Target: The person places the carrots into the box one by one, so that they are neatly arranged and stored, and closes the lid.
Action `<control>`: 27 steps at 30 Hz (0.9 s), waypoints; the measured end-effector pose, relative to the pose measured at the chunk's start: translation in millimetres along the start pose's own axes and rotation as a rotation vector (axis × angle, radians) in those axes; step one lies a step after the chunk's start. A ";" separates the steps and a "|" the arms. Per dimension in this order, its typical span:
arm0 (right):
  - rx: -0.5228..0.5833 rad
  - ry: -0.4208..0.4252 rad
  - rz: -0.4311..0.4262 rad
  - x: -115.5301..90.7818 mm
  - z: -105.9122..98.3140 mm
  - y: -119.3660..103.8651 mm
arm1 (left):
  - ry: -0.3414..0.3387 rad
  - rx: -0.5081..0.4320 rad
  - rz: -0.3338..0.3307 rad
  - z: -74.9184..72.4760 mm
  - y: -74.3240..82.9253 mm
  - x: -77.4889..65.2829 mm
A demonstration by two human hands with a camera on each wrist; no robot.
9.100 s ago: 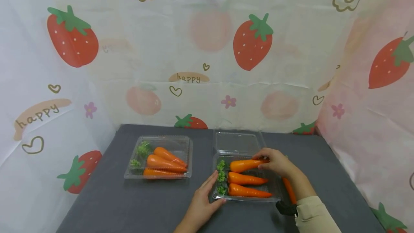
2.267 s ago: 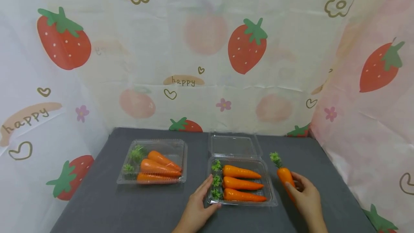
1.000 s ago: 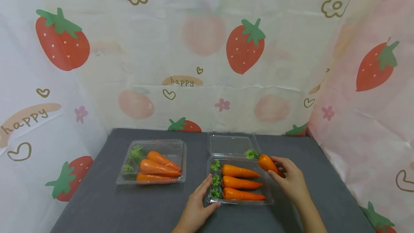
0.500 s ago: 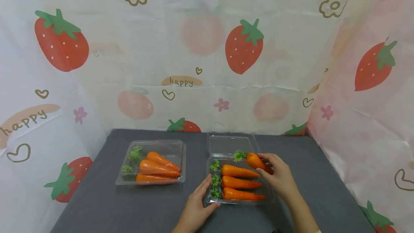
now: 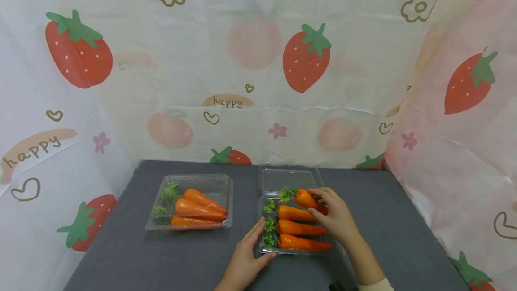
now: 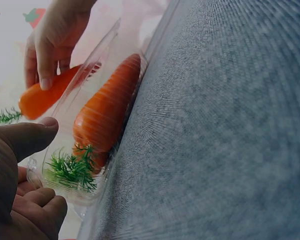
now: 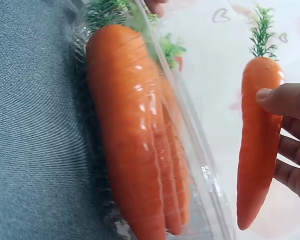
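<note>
In the head view an open clear plastic container holds three orange carrots in a row, green tops to the left: a back carrot, a middle carrot and a front carrot. My right hand pinches a fourth carrot between thumb and fingers. This carrot overlaps the container's back edge, leafy top pointing left. The right wrist view shows it apart from the container wall. My left hand rests at the container's front left corner, index finger along the side, thumb at the front.
A closed clear container with three carrots stands to the left on the grey tabletop. The open container's transparent lid lies folded back behind it. A printed strawberry curtain encloses the back and sides.
Earlier my right hand was settling the back carrot in the container. It then picked up another carrot on the right and carried it left over the container's back. My left hand stays put.
</note>
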State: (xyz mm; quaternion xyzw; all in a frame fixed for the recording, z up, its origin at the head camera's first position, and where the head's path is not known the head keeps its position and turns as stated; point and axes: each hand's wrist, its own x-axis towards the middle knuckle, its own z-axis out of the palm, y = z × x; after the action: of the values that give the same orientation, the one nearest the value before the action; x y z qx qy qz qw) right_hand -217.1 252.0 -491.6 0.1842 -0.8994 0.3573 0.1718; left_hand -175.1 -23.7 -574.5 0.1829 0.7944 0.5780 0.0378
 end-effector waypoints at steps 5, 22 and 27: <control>-0.007 -0.019 -0.001 1.9 7.1 1.6 | -0.001 -0.009 -0.005 -0.1 -0.1 0.3; 0.018 -0.120 0.054 6.6 26.3 5.8 | 0.008 0.015 0.011 0.5 -2.4 -0.2; 0.021 -0.146 0.086 7.1 29.0 9.1 | 0.017 0.026 0.019 0.2 -2.1 0.0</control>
State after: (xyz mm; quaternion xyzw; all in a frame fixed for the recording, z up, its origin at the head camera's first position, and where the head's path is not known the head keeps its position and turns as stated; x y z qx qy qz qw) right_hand -232.6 236.2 -513.6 0.1728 -0.9128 0.3593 0.0882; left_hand -175.6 -24.1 -576.6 0.1861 0.8003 0.5695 0.0231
